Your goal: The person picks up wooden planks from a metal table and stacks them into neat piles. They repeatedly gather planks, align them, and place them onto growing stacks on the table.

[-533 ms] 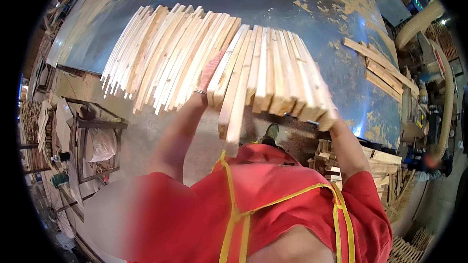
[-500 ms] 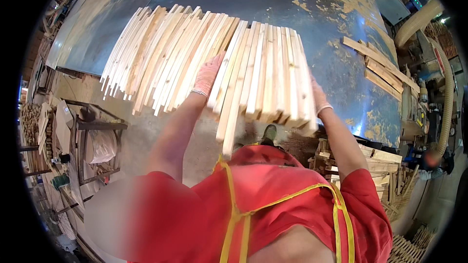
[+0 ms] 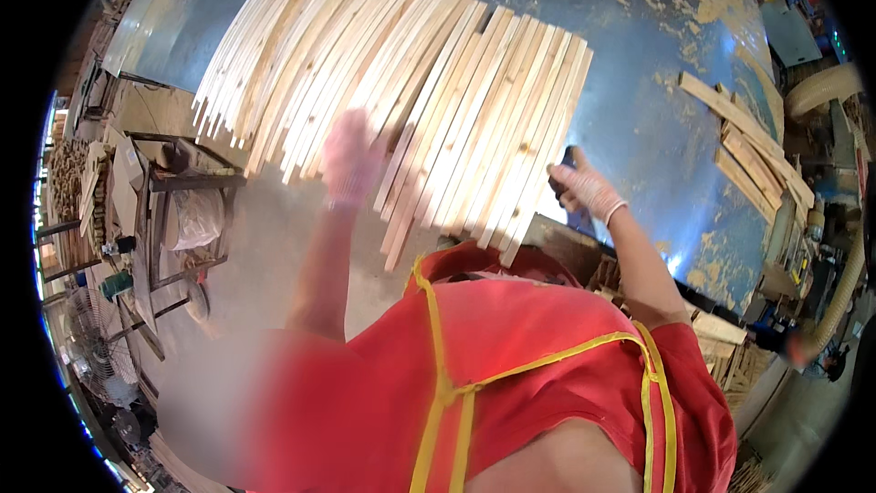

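Many pale wooden strips [image 3: 365, 73] lie side by side in a broad slanting row on a dark blue metal tabletop [image 3: 639, 119], their near ends uneven and jutting past its edge. My left hand [image 3: 351, 160], in a pinkish glove, is over the near part of the row; motion blurs it, but it looks outstretched and holds no strip. My right hand [image 3: 589, 187], in a pale glove, is just off the row's right side with thumb and forefinger apart. Against its fingers shows a dark patch; I cannot tell whether it is shadow or an object.
Loose boards [image 3: 744, 151] lie crossed at the table's right, near sawdust patches. A metal-framed stand [image 3: 187, 183] and a fan [image 3: 91, 338] are at the left. Ribbed hoses [image 3: 826, 87] run along the right, and more cut wood [image 3: 716, 333] is stacked below the table edge.
My hands have come off the strips they were pressing from either side; the left has moved left. The strips at the right now sit closer to the rest, and the view has shifted.
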A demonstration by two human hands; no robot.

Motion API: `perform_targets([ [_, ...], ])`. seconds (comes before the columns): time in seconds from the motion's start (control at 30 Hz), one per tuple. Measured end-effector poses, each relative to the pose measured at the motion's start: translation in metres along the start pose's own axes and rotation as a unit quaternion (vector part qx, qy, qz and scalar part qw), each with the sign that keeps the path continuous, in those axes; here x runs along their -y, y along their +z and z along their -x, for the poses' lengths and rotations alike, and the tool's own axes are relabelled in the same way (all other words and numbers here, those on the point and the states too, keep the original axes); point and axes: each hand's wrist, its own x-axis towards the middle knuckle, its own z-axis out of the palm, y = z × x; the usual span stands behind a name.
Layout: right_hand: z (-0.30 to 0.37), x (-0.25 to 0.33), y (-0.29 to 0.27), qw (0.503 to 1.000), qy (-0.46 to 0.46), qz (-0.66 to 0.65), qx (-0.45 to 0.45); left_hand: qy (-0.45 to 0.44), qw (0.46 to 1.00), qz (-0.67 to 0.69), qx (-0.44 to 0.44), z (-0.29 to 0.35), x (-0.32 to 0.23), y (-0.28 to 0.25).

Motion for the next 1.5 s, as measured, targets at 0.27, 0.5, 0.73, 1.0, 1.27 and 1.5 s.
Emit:
perform_targets([
  [0.27, -0.042, 0.054, 0.045, 0.998, 0.024, -0.036, 0.047, -0.648, 0.711, 0.268, 0.047, 0.183, 0.042, -0.001],
  [0.5, -0.053, 0.056, 0.050, 0.995, 0.064, -0.056, 0.058, -0.609, 0.493, 0.602, 0.152, 0.162, 0.036, -0.006],
  [0.73, -0.062, 0.064, 0.042, 0.994, 0.057, -0.049, 0.081, -0.570, 0.494, 0.648, 0.104, 0.113, 0.026, -0.004],
  [1.0, -0.076, 0.055, 0.047, 0.994, 0.000, -0.040, 0.103, -0.583, 0.476, 0.636, 0.168, 0.147, 0.062, 0.021],
  [1.27, -0.091, 0.029, 0.046, 0.987, -0.042, -0.077, 0.136, -0.595, 0.484, 0.619, 0.169, 0.138, 0.055, 0.017],
  [1.5, -0.053, -0.033, -0.021, 0.989, -0.069, -0.078, 0.105, -0.367, 0.658, 0.608, 0.249, 0.048, 0.074, -0.088],
])
